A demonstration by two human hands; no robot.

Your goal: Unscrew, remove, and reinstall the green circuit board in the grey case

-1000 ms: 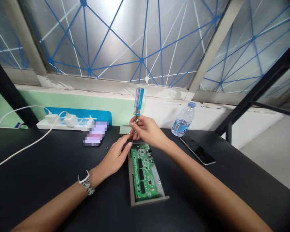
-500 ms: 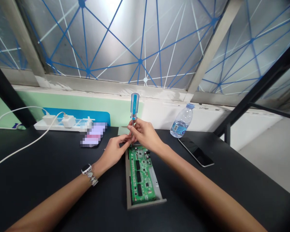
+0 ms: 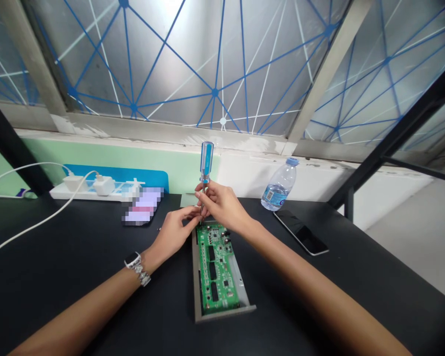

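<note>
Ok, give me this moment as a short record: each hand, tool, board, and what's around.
Right hand: holding the screwdriver below its handle
Left hand: beside the screwdriver's lower end; contact unclear
Tool: near upright, handle up
Board: green, lying in a metal tray
Right side: bottle standing, dark phone lying flat
Left side: white power strip

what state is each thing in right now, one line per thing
screwdriver: upright, shaft held by right hand
left hand: fingers near screwdriver's lower end
circuit board: lying uncovered in metal tray
bottle: capped, partly full
right-hand phone: flat, screen dark
left-hand phone: bright, details pixelated
power strip: two plugs in
watch: worn, face dark
</note>
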